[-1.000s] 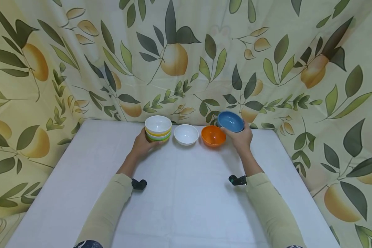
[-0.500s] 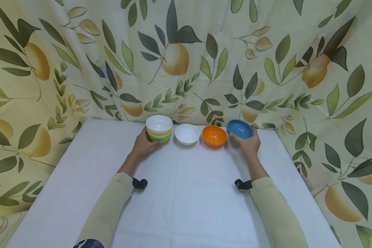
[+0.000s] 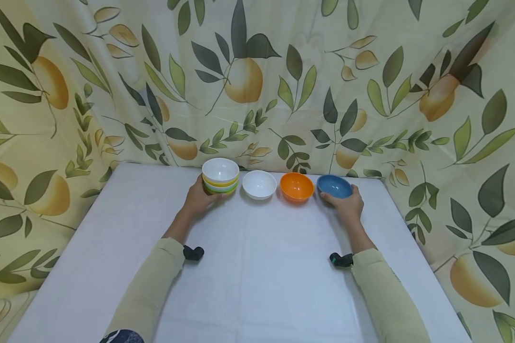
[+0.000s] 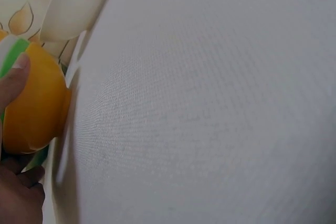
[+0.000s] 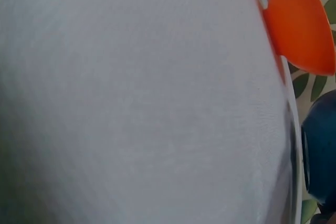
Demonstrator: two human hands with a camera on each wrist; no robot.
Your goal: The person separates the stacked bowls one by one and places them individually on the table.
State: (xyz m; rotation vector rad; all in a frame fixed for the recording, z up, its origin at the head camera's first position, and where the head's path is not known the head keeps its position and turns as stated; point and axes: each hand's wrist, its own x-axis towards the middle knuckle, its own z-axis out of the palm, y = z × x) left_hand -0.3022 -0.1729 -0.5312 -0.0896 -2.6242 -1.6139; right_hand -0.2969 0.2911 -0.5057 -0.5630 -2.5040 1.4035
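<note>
White bowl [image 3: 259,185], orange bowl [image 3: 297,187]: on table [image 3: 249,267].
Left hand [image 3: 199,197]: fingers half-curled, gripping bowl stack [image 3: 220,178] beside white. Right hand [image 3: 347,206]: fingers half-curled, gripping blue bowl [image 3: 334,186] beside orange.

Left to right along the table [image 3: 257,267] sit bowl stack [image 3: 221,176], first bowl [image 3: 259,185], second bowl [image 3: 297,187] and third bowl [image 3: 334,186].

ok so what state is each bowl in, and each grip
Bowl stack: nested, upright
Lone white bowl: upright, empty
Orange bowl: upright, empty
Blue bowl: open side up, empty
Left grip: holds the bowl stack
Right grip: holds the blue bowl
</note>
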